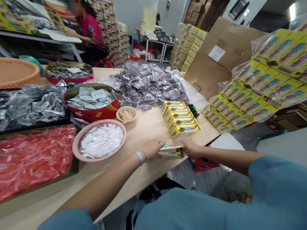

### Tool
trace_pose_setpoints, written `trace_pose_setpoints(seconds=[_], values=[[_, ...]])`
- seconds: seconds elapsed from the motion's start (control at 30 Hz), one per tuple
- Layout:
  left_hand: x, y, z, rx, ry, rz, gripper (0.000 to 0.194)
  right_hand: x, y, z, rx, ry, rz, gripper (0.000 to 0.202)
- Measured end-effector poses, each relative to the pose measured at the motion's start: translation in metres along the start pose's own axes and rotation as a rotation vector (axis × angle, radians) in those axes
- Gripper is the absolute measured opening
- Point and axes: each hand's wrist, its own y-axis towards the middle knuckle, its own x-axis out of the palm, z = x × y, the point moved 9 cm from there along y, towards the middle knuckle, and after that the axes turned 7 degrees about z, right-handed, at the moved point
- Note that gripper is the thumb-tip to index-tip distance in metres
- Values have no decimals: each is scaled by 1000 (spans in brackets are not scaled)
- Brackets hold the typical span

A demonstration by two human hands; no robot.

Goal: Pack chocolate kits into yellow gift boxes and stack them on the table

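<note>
A small yellow printed carton (172, 151) lies near the table's front edge, between my two hands. My left hand (153, 149) grips its left end, with the fingertips along the upper side. At the other end my right hand (191, 149) closes on the carton's right side. The carton's top panel appears slightly raised, and what is inside cannot be made out. Just beyond it stands a row of several matching yellow cartons (183, 122), pressed side by side. A black and green object (193, 110), perhaps a tape dispenser, sits behind that row.
Left of my hands are a pink basket of white packets (102, 140), a small bowl of wooden sticks (126, 114), a red tin of sachets (92, 99) and a tray of red packets (35, 156). Grey pouches (151, 84) pile behind. Wrapped cartons (259, 86) stack right. A person (92, 28) sits far left.
</note>
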Motion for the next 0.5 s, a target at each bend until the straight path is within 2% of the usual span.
trace_pose_setpoints(seconds=[0.1,0.27,0.33,0.43,0.5], values=[[2,-3,1,25,-7,31,67,14,-9,2,88,113,-161,50],[3,8,-5,-46,-16,-16,64,3,1,3,94,132,-228,37],[2,12,-7,-63,-17,-24,63,-6,8,3,57,59,-176,37],[1,14,-7,-76,-13,-23,61,-23,14,-8,-102,-174,20,31],[1,14,-7,-81,-12,-21,61,-27,14,-13,-149,-270,77,28]])
